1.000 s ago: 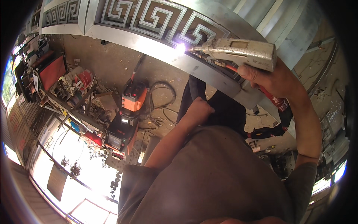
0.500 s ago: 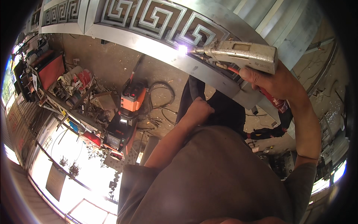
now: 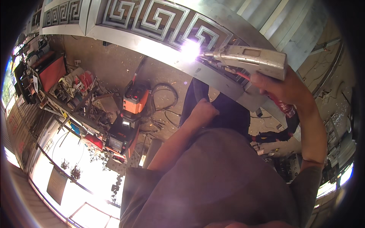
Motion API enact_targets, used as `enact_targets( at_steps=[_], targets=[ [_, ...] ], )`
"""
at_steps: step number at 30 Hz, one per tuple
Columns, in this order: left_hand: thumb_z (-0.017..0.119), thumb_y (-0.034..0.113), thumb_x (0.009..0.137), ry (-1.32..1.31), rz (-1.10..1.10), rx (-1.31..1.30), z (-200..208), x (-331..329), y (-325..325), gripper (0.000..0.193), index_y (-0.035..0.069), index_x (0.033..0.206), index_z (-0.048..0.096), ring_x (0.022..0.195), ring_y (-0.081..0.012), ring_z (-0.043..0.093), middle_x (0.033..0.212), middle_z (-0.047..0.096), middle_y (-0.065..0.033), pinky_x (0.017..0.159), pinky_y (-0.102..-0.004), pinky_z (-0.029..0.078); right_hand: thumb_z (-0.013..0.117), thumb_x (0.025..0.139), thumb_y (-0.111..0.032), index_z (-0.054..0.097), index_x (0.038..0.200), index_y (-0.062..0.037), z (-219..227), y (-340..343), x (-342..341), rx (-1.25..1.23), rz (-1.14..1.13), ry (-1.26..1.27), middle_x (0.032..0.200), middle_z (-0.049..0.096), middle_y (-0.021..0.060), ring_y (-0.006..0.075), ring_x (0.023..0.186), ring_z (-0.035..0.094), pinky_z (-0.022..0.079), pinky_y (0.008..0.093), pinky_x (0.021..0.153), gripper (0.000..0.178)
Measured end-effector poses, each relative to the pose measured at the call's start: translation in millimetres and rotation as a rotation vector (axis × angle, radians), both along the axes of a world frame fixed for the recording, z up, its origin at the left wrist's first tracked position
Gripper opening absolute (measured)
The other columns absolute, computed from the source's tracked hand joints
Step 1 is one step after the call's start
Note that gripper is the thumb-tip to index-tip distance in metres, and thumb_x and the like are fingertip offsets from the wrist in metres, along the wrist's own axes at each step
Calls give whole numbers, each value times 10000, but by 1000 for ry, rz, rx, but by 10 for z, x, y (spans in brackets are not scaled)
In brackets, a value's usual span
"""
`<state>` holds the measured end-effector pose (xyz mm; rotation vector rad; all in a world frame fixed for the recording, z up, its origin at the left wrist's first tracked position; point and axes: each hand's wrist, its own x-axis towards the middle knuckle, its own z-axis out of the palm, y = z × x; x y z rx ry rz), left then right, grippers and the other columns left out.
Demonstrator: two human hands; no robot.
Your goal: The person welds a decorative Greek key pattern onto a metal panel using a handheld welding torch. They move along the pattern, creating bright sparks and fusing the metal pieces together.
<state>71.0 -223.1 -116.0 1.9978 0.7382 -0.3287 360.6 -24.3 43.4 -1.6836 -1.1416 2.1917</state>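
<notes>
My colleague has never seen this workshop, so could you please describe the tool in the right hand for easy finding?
Start at the square-spiral metal frame across the picture's top. Over its right part, the right hand grips a boxy, worn, silver-grey torch. It alone has a bright glare at its nozzle.

Silver-grey Greek-key fretwork (image 3: 165,24) repeats its squared spirals across my view; I see a violet-white welding glow (image 3: 190,50), a silver-beige welding gun (image 3: 253,60) with a red grip (image 3: 283,105), an orange-and-black machine (image 3: 134,105), a brownish-grey shirt (image 3: 216,178) and near-black trousers (image 3: 232,111)
</notes>
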Motion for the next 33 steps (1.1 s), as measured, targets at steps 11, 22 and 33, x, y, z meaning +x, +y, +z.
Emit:
enact_targets(
  at_steps=[11,22,33],
  targets=[
    [721,173,780,3,0,-27,-26,-25,-19,109,211,865,778,895,-258,730,822,739,-52,921,-413,500,777,1017,-351,666,1394,-15,-42,130,-52,41,28,57,1109,778,74,117,786,680,567,288,639,517],
    [726,178,779,4,6,-23,-41,-33,-22,119,213,879,780,892,-257,731,822,738,-53,917,-410,498,769,1019,-423,687,1378,-31,-125,119,-99,97,59,46,1079,770,70,133,733,690,581,294,629,538],
    [710,134,789,27,-9,-38,4,-23,35,138,205,883,783,910,-264,731,832,737,-62,933,-414,499,762,1023,-428,680,1390,-43,-112,141,-142,132,78,26,1039,754,75,128,721,683,578,292,615,538]
  ],
)
